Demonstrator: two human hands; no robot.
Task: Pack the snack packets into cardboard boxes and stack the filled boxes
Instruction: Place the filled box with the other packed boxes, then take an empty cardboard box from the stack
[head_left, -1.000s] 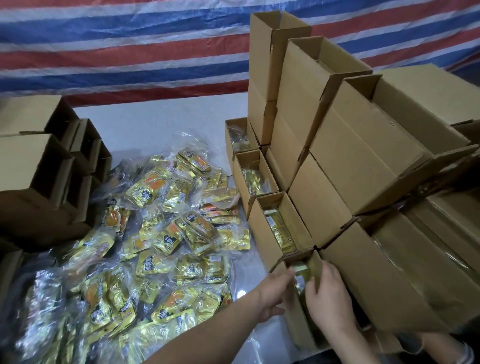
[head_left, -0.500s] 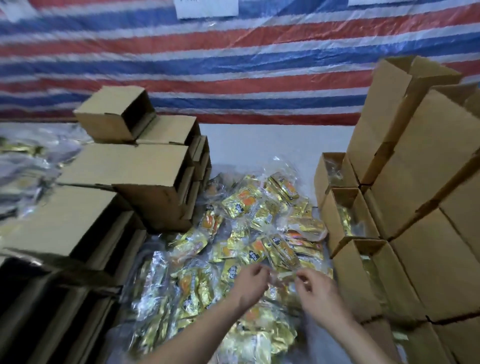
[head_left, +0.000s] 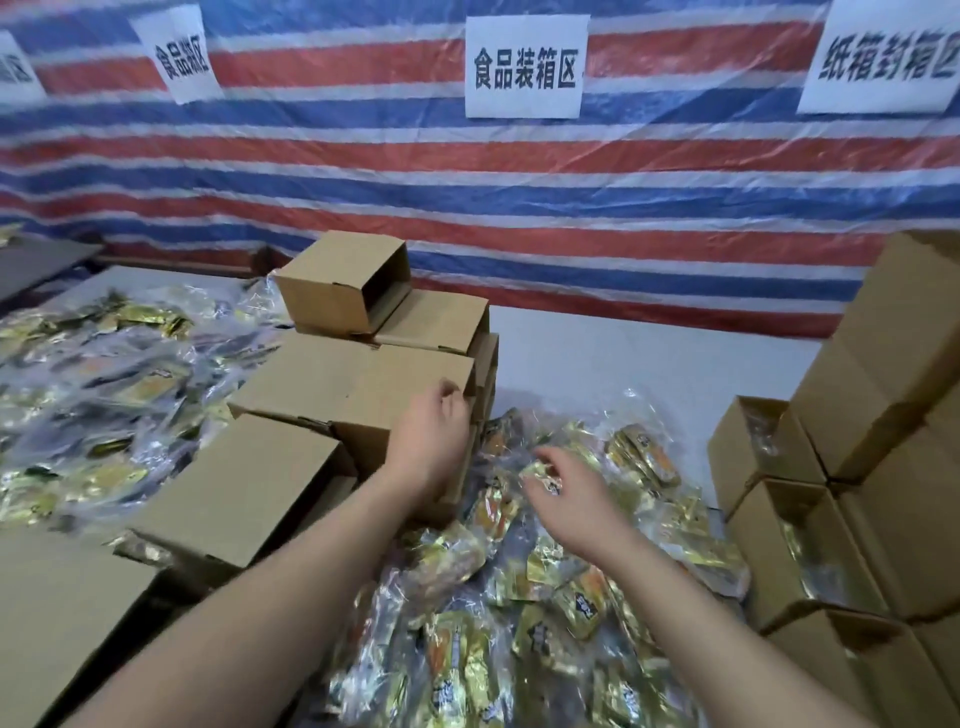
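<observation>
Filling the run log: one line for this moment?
left hand reaching empty box | right hand open above snack packets | filled boxes right

Two bare forearms enter from the bottom edge. No sleeves in view on either arm. Left hand (head_left: 428, 441) and right hand (head_left: 574, 499) are ungloved; wrists carry nothing. Fingers are blurred, nails indistinct. Rest of body out of view.

Both bare forearms reach toward twelve o'clock, the left hand (head_left: 434, 447) raised with fingers loosely curled, the right hand (head_left: 574, 493) lower, at three o'clock of it, fingers spread and bent.
</observation>
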